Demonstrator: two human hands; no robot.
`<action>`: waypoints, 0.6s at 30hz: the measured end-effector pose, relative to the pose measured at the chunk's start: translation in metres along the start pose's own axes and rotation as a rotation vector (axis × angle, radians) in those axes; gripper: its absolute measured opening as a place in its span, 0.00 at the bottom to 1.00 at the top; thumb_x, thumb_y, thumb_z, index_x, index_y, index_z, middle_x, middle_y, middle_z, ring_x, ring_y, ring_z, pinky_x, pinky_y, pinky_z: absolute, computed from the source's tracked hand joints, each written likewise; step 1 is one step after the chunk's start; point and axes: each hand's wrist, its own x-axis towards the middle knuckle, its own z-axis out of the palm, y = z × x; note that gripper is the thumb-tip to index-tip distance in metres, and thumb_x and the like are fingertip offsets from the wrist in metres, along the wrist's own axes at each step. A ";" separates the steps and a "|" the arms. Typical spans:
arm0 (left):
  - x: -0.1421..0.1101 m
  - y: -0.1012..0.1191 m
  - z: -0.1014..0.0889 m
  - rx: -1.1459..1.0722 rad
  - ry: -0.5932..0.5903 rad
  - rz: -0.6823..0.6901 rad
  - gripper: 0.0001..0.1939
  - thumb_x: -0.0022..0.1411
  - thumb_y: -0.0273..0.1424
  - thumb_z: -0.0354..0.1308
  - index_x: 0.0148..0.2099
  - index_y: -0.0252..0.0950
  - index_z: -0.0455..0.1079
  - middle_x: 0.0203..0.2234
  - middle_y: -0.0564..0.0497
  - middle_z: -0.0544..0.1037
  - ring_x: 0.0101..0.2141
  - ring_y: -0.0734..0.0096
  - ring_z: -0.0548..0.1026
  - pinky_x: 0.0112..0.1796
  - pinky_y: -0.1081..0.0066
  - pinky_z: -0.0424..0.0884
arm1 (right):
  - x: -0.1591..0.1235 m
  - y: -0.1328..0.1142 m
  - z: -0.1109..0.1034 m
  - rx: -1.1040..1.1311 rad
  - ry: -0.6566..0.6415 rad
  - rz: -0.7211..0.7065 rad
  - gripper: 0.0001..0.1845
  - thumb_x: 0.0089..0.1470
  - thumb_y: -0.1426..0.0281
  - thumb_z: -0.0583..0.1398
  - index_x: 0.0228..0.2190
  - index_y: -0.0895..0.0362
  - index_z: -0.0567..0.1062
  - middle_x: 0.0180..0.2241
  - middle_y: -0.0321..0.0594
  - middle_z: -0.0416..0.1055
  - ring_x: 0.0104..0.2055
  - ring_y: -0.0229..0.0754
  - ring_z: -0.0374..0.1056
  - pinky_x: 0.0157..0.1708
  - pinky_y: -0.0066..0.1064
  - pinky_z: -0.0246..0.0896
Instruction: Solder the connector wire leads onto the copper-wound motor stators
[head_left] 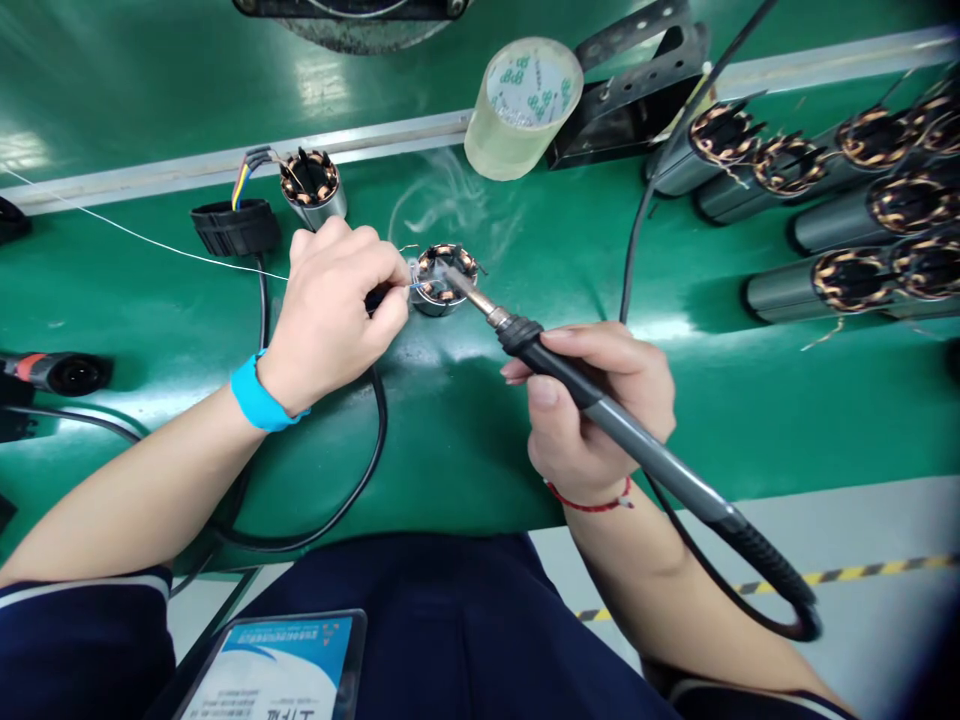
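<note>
A motor stator [445,278] with copper windings stands on the green bench, smoke curling up from it. My right hand [600,405] is closed around a soldering iron [637,440], whose tip reaches into the top of that stator. At the stator's left edge, my left hand [341,295] pinches a thin blue wire [417,286] that touches the windings. A thin pale strand [187,255] runs from the upper left to behind this hand; whether the fingers hold it is hidden.
Behind my left hand stand another stator [311,190] and a black cap [235,228] with coloured wires. A tape roll [521,110] sits beside a black metal bracket [622,110]. Several stators [802,285] lie at right. A black cable [382,430] loops near my body.
</note>
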 end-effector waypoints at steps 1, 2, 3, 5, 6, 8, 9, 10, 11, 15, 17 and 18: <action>0.000 0.000 0.000 -0.006 0.003 0.002 0.09 0.62 0.28 0.50 0.29 0.41 0.67 0.26 0.49 0.70 0.41 0.56 0.70 0.43 0.51 0.64 | 0.001 0.000 -0.001 -0.008 0.006 0.011 0.13 0.55 0.68 0.61 0.44 0.50 0.73 0.32 0.37 0.74 0.30 0.42 0.72 0.30 0.38 0.71; 0.000 0.000 0.000 -0.012 0.006 0.002 0.09 0.62 0.28 0.50 0.29 0.41 0.67 0.26 0.49 0.70 0.40 0.56 0.70 0.43 0.51 0.63 | 0.002 0.000 -0.002 -0.014 -0.003 0.024 0.15 0.55 0.67 0.61 0.46 0.49 0.73 0.35 0.38 0.75 0.32 0.42 0.73 0.32 0.39 0.72; 0.000 0.000 -0.001 -0.015 0.006 -0.001 0.09 0.62 0.28 0.50 0.29 0.41 0.67 0.26 0.49 0.70 0.40 0.56 0.70 0.43 0.51 0.63 | 0.004 -0.001 -0.003 -0.015 -0.026 0.043 0.16 0.56 0.67 0.61 0.47 0.48 0.72 0.39 0.37 0.75 0.35 0.43 0.74 0.34 0.39 0.73; 0.000 0.001 -0.002 -0.013 -0.005 -0.011 0.09 0.61 0.28 0.50 0.29 0.40 0.67 0.26 0.49 0.71 0.40 0.57 0.70 0.43 0.51 0.63 | 0.012 -0.004 -0.006 -0.003 -0.107 0.110 0.18 0.58 0.66 0.60 0.51 0.45 0.70 0.46 0.36 0.75 0.39 0.43 0.75 0.38 0.40 0.75; 0.000 0.001 -0.002 -0.006 -0.013 -0.015 0.09 0.61 0.28 0.50 0.29 0.40 0.67 0.26 0.49 0.71 0.39 0.57 0.70 0.43 0.52 0.63 | 0.018 -0.007 -0.007 0.012 -0.153 0.153 0.19 0.59 0.65 0.59 0.52 0.44 0.69 0.48 0.35 0.74 0.40 0.43 0.75 0.39 0.40 0.75; 0.000 0.002 -0.003 0.016 -0.024 -0.013 0.09 0.61 0.29 0.50 0.30 0.39 0.67 0.27 0.49 0.72 0.39 0.58 0.70 0.42 0.53 0.62 | 0.034 -0.011 -0.008 0.046 -0.230 0.233 0.18 0.62 0.64 0.56 0.53 0.44 0.67 0.53 0.36 0.71 0.40 0.42 0.76 0.39 0.39 0.76; 0.000 0.002 -0.003 0.030 -0.021 -0.006 0.09 0.62 0.29 0.50 0.30 0.38 0.67 0.27 0.49 0.72 0.38 0.58 0.70 0.41 0.54 0.62 | 0.043 -0.012 -0.007 0.048 -0.271 0.253 0.17 0.62 0.64 0.56 0.53 0.45 0.67 0.53 0.37 0.70 0.40 0.42 0.76 0.39 0.38 0.76; -0.001 0.002 -0.003 0.043 -0.013 0.003 0.09 0.61 0.29 0.50 0.30 0.38 0.67 0.26 0.49 0.72 0.37 0.59 0.69 0.40 0.55 0.61 | 0.052 -0.013 -0.007 0.037 -0.319 0.247 0.16 0.63 0.64 0.55 0.52 0.46 0.68 0.52 0.38 0.71 0.41 0.42 0.76 0.40 0.37 0.76; -0.001 0.002 -0.003 0.055 -0.002 0.011 0.09 0.61 0.29 0.50 0.30 0.38 0.68 0.26 0.49 0.72 0.36 0.60 0.69 0.39 0.57 0.61 | 0.061 -0.012 -0.005 0.018 -0.370 0.226 0.15 0.62 0.65 0.55 0.51 0.48 0.68 0.51 0.38 0.72 0.42 0.43 0.76 0.42 0.37 0.75; -0.001 0.001 -0.002 0.081 0.028 0.026 0.08 0.61 0.29 0.51 0.29 0.38 0.67 0.26 0.50 0.73 0.35 0.61 0.68 0.37 0.60 0.58 | 0.079 -0.002 0.009 0.027 -0.532 0.118 0.19 0.58 0.71 0.57 0.51 0.53 0.66 0.42 0.38 0.76 0.48 0.43 0.73 0.49 0.38 0.70; -0.001 0.001 -0.002 0.082 0.025 0.031 0.08 0.61 0.28 0.51 0.29 0.38 0.67 0.26 0.51 0.74 0.35 0.62 0.68 0.36 0.61 0.57 | 0.076 0.004 0.019 0.053 -0.504 0.121 0.22 0.56 0.73 0.57 0.53 0.54 0.64 0.44 0.39 0.75 0.48 0.42 0.73 0.50 0.37 0.69; -0.001 0.001 -0.002 0.080 0.022 0.033 0.08 0.61 0.28 0.50 0.30 0.38 0.67 0.26 0.50 0.74 0.34 0.62 0.68 0.36 0.61 0.57 | 0.072 0.006 0.023 0.048 -0.467 0.123 0.23 0.55 0.74 0.57 0.53 0.53 0.64 0.44 0.39 0.74 0.48 0.42 0.72 0.51 0.38 0.68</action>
